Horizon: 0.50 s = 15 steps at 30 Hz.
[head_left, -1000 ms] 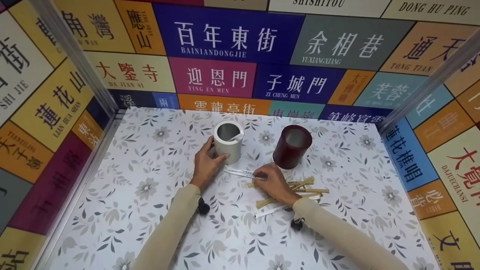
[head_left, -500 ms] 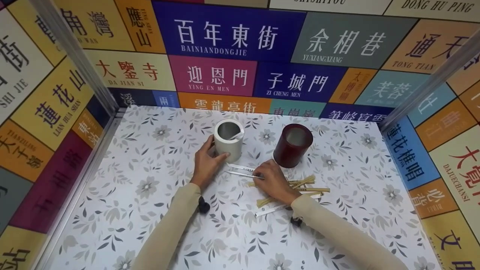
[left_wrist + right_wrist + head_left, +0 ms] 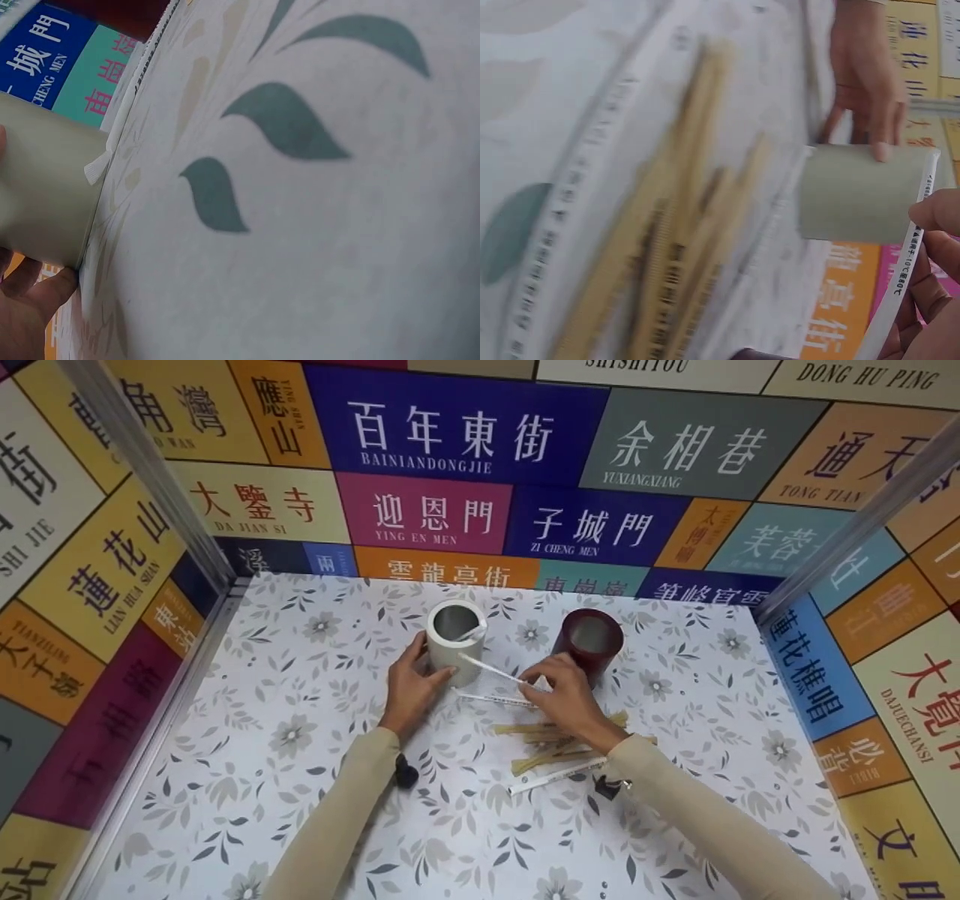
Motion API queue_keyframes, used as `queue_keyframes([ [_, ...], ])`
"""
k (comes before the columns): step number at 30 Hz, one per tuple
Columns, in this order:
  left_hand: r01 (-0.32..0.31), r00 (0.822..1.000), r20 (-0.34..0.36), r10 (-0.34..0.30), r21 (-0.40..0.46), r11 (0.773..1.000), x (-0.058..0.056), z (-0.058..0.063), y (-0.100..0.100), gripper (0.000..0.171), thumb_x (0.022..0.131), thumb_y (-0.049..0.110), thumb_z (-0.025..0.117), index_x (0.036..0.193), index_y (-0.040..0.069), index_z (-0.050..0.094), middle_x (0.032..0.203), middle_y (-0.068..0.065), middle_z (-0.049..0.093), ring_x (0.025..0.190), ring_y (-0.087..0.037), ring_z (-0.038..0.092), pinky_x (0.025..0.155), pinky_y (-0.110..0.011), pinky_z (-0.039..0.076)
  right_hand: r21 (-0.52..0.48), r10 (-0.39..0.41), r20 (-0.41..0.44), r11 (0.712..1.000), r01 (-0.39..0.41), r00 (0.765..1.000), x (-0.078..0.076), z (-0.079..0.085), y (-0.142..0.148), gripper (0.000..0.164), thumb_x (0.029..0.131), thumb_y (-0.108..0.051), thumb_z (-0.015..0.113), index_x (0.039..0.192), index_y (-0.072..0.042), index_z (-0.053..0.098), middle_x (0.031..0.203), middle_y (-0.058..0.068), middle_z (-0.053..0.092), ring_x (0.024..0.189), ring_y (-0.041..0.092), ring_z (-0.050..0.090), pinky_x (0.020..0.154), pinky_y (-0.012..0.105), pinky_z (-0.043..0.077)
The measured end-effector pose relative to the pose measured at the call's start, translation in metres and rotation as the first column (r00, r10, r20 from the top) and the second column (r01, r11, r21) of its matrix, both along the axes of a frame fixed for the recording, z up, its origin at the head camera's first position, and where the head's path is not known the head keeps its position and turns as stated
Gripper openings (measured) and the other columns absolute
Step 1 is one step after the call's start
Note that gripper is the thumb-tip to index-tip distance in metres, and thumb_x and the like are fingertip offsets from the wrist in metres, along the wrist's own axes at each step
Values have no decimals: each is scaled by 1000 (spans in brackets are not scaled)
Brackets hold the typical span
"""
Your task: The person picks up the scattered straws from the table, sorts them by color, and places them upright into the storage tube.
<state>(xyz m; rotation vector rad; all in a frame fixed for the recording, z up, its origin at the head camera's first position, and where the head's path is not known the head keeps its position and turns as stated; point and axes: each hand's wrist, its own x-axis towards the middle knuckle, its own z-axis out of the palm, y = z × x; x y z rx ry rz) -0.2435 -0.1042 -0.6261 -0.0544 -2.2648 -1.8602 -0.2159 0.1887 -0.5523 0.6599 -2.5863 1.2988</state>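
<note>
Left hand point(image 3: 417, 688) holds the white cup point(image 3: 457, 660) upright at the upper centre of the frame, its thumb on the front and the other fingers curled round the left side. Right hand point(image 3: 568, 694), just right of centre, pinches one end of a thin white packet point(image 3: 492, 669) between thumb and fingers. That packet is lifted and slants up to the left, its far tip in front of the cup's wall; whether tip and wall touch I cannot tell. Black print runs along it in the right wrist view.

Inside the white cup a white stick point(image 3: 472, 631) leans against the right of the rim. A second white packet point(image 3: 491, 698) lies on the worktop point(image 3: 465, 825) below the lifted one, reaching from near the cup's foot to under the right hand. Right of centre stands a dark red cup point(image 3: 600, 649), partly behind the right hand. Below that hand, brown packets point(image 3: 540, 760) lie crossed in a loose heap, with another white packet point(image 3: 555, 777) along the lower edge. Coloured sign panels point(image 3: 450, 457) fill the upper frame.
</note>
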Motion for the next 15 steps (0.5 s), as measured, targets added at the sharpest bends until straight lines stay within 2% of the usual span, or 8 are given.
queue_keyframes([
  [4,-1,1000,7,1,5,1000,0,0,-1,93,90,18,95,168,8,46,162,-14,57,152,-31,53,126,-43,43,-86,-36,56,995,41,998,-4,24,2,5,96,-15,87,102,-15,86,91,-3,73,86,28,58,75,35,47],
  [8,2,1000,9,-2,4,1000,0,-1,-1,93,90,18,95,168,9,46,163,-13,57,152,-30,53,126,-43,44,-169,-27,121,984,47,992,-5,44,-2,9,98,-18,86,107,-16,86,101,-1,76,85,22,58,77,39,49],
  [12,3,1000,3,-3,-3,1000,0,0,0,93,90,17,95,168,9,46,163,-13,56,152,-31,53,126,-43,44,-275,9,182,961,42,983,-11,62,-9,16,101,-18,83,113,-9,85,106,5,77,90,26,62,81,36,51],
  [15,-2,1000,-1,2,-23,1000,0,0,1,93,90,18,95,168,10,46,162,-13,57,151,-30,54,126,-43,43,-336,18,196,940,50,980,-21,71,-14,19,102,-16,82,115,-4,83,104,8,78,91,25,67,80,31,55],
])
